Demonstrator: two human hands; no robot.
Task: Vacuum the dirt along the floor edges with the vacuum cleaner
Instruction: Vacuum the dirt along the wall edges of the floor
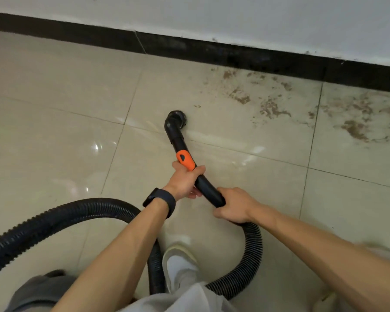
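Holds the black wand [208,190] in both hands, angled forward and down toward the wall. Wraps the left hand [185,181] round it right behind the orange collar [185,159], thumb over the top, fingers curled underneath. Clamps the right hand [234,206] round the rear end, just where the ribbed hose [54,219] joins on. Wears a dark watch [160,200] on the left wrist.

Sets the round nozzle [175,121] low at the beige floor tile [54,82]; cannot tell whether touching or just above. Finds the dirt [270,106] off to the nozzle's right: brown crumbly patches scattered over two tiles, running up to the black skirting [212,50] under the white wall [257,19]. Spots one small speck near the nozzle, upper right, apart from it. No dirt showing under the nozzle itself.

Drops the hose from the right hand in a loop, round a white shoe [180,264], then under the left forearm and out past the left edge.
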